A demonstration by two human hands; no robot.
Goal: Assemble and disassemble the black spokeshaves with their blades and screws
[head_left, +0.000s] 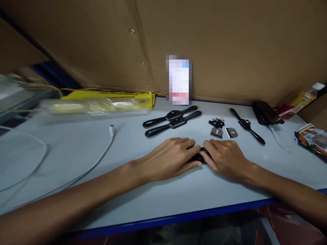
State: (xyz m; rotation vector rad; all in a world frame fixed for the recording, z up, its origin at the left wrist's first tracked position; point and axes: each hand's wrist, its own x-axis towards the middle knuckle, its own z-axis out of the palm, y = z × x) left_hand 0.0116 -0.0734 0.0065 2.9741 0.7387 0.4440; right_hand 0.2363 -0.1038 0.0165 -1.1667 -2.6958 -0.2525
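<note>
My left hand (176, 157) and my right hand (228, 159) meet over the table, both closed around a black spokeshave (199, 157). Only its dark middle shows between my fingers; its handles are hidden. Beyond my left hand lie two black spokeshave bodies (157, 130) side by side. Just past my right hand are two grey blades (216, 133) with slots, some small black cap pieces (217, 124) and silver screws (221, 118). Farther right, another spokeshave (246, 125) rests diagonally, with a part fitted at its middle.
A white cable (102, 154) curves across the table's left side. Clear plastic packaging (97, 106) and a yellow strip (112, 95) lie at the back left. A blurred-out upright screen (179, 81) leans on the cardboard wall (217, 44). A black device (265, 114) and packets (315, 137) sit right.
</note>
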